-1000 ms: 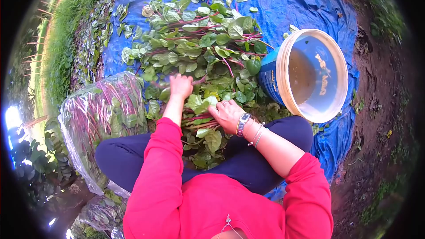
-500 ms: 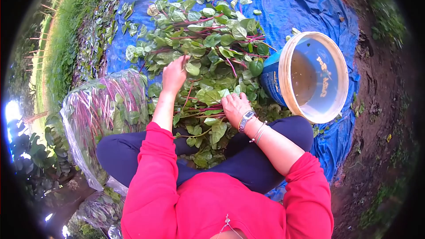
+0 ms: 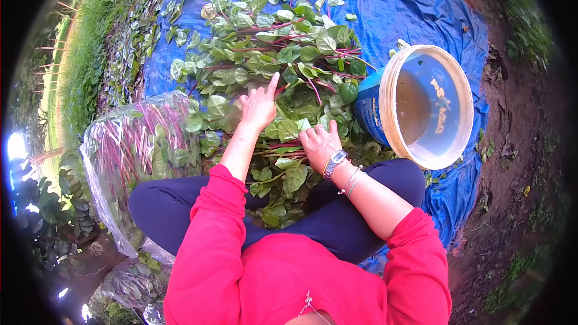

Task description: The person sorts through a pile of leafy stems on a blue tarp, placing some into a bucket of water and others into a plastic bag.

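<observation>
A heap of leafy green cuttings with purple-red stems [image 3: 289,54] lies in front of me. My left hand [image 3: 259,107] is over the near side of the heap, its index finger stretched out and nothing visibly held. My right hand [image 3: 320,143], with a watch and bracelets on the wrist, closes over a bundle of stems [image 3: 283,149] above my lap. Its fingertips are partly among the leaves. Just right of the heap stands a blue and white bucket [image 3: 392,105] with cloudy water inside, tilted in view.
A blue tarp [image 3: 385,0] lies under the heap and bucket. On the left is a clear plastic bag [image 3: 141,150] full of red-stemmed greens, and a second bag [image 3: 135,283] sits lower left. Brown soil [image 3: 512,144] borders the tarp at right, grass [image 3: 90,66] at left.
My left hand has moved right and slightly toward me, and its fingers have opened out. My right hand has stayed almost in place on the stems.
</observation>
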Available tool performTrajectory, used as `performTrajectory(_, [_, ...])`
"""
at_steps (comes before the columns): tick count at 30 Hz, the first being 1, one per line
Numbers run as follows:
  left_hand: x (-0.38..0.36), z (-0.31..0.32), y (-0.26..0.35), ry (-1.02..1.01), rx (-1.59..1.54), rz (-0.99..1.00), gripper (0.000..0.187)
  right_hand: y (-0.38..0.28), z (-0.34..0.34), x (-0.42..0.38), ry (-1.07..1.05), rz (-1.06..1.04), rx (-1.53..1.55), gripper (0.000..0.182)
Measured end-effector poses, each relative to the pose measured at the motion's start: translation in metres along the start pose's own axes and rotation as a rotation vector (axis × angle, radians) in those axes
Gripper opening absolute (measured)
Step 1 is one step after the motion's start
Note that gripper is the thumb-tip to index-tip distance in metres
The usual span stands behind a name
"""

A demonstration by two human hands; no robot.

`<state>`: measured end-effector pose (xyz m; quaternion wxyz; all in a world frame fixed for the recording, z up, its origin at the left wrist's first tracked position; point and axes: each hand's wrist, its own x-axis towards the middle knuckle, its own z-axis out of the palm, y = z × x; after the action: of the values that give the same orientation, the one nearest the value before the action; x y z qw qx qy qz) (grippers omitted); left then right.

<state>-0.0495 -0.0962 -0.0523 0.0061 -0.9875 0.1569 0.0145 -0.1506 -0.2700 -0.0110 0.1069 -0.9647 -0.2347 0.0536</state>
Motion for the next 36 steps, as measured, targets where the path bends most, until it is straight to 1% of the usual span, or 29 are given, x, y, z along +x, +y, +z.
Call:
performTrajectory(1, [0.001, 0.006, -0.001, -0.048, -0.055, -0.017, 0.064, 0.0, 0.001, 0.0, 0.009, 0.004, 0.004, 0.017])
performTrajectory(2, [0.003, 0.01, -0.006, -0.049, -0.057, -0.015, 0.064, 0.001, 0.002, 0.0, 0.008, 0.006, 0.003, 0.017])
performTrajectory(4, [0.01, 0.002, -0.012, -0.283, -0.728, -0.014, 0.069, 0.001, 0.003, 0.0, 0.008, 0.001, -0.015, 0.016])
performTrajectory(5, [0.01, -0.001, -0.012, -0.252, -0.868, -0.099, 0.057, 0.0, 0.003, 0.0, 0.007, 0.004, -0.013, 0.016])
performTrajectory(6, [0.009, 0.0, -0.012, -0.254, -0.868, -0.097, 0.057, 0.0, 0.002, 0.001, 0.0, 0.001, -0.013, 0.016])
performTrajectory(8, [0.008, 0.001, -0.012, 0.052, -0.998, -0.08, 0.032, 0.001, -0.001, 0.002, -0.006, 0.0, -0.014, 0.015])
performTrajectory(9, [0.006, -0.009, -0.004, 0.143, -0.969, -0.121, 0.013, 0.001, -0.003, 0.003, -0.037, -0.011, -0.03, 0.016])
performTrajectory(10, [0.003, -0.013, 0.001, 0.143, -0.969, -0.122, 0.013, 0.001, -0.004, 0.004, -0.069, -0.024, -0.047, 0.017])
performTrajectory(11, [-0.001, -0.018, 0.004, 0.116, -0.868, 0.03, 0.014, 0.001, -0.003, 0.004, -0.071, -0.026, -0.048, 0.017])
performTrajectory(12, [-0.005, -0.02, 0.008, 0.092, -0.763, 0.177, 0.016, 0.001, -0.002, 0.004, 0.015, -0.053, -0.066, 0.019])
performTrajectory(13, [-0.011, -0.022, 0.014, -0.002, -0.862, 0.188, 0.016, 0.002, -0.002, 0.005, 0.104, -0.08, -0.082, 0.021])
performTrajectory(14, [-0.015, -0.025, 0.017, -0.212, -1.022, 0.19, 0.02, 0.002, -0.001, 0.007, 0.102, -0.085, -0.084, 0.021])
performTrajectory(16, [-0.014, -0.034, 0.015, -0.581, -1.17, 0.144, 0.024, 0.002, 0.0, 0.009, 0.251, -0.085, -0.06, 0.017])
performTrajectory(17, [-0.01, -0.028, 0.009, -0.733, -1.082, 0.141, 0.028, 0.002, 0.003, 0.007, 0.238, -0.095, -0.08, 0.019])
performTrajectory(18, [-0.005, -0.012, 0.0, -0.789, -1.122, 0.266, 0.024, 0.002, 0.003, 0.005, 0.235, -0.094, -0.082, 0.019])
performTrajectory(20, [0.001, 0.002, -0.004, -0.784, -1.335, -0.092, 0.023, 0.001, 0.003, 0.003, -0.163, -0.014, -0.012, 0.021])
performTrajectory(21, [0.007, 0.022, -0.006, -0.531, -1.089, -0.129, 0.021, 0.002, 0.006, 0.001, -0.101, -0.057, -0.017, 0.022])
performTrajectory(22, [0.012, 0.045, -0.01, -0.387, -0.868, -0.174, 0.028, 0.002, 0.005, 0.002, -0.101, -0.054, -0.017, 0.022])
performTrajectory(24, [0.016, 0.08, -0.009, -0.319, -0.678, -0.346, 0.04, 0.0, 0.001, 0.004, -0.107, -0.119, 0.016, 0.022])
performTrajectory(26, [0.005, 0.097, 0.004, -0.296, -0.374, -0.315, 0.045, 0.0, 0.002, 0.003, -0.104, -0.13, 0.006, 0.023])
performTrajectory(27, [0.006, 0.077, 0.012, -0.43, -0.319, -0.328, 0.048, 0.001, 0.003, 0.003, -0.125, -0.117, 0.019, 0.024])
performTrajectory(28, [0.009, 0.072, 0.013, -0.43, -0.321, -0.327, 0.048, 0.001, 0.001, 0.004, -0.143, -0.105, 0.034, 0.024])
performTrajectory(30, [0.012, 0.068, 0.012, -0.732, -0.483, -0.224, 0.045, -0.001, -0.005, 0.004, -0.18, -0.089, 0.047, 0.026])
performTrajectory(31, [0.01, 0.07, 0.007, -0.702, -0.653, -0.169, 0.041, -0.001, -0.006, 0.005, -0.202, -0.082, 0.041, 0.026])
performTrajectory(32, [0.008, 0.07, -0.001, -0.707, -0.65, -0.166, 0.041, -0.001, -0.007, 0.005, -0.224, -0.075, 0.035, 0.027])
performTrajectory(34, [0.005, 0.05, -0.018, -0.467, -0.98, -0.141, 0.039, -0.001, -0.002, 0.003, -0.201, -0.034, 0.037, 0.027])
performTrajectory(36, [0.0, 0.032, -0.041, -0.435, -0.966, -0.137, 0.039, -0.001, 0.002, 0.003, -0.17, -0.003, 0.034, 0.028])
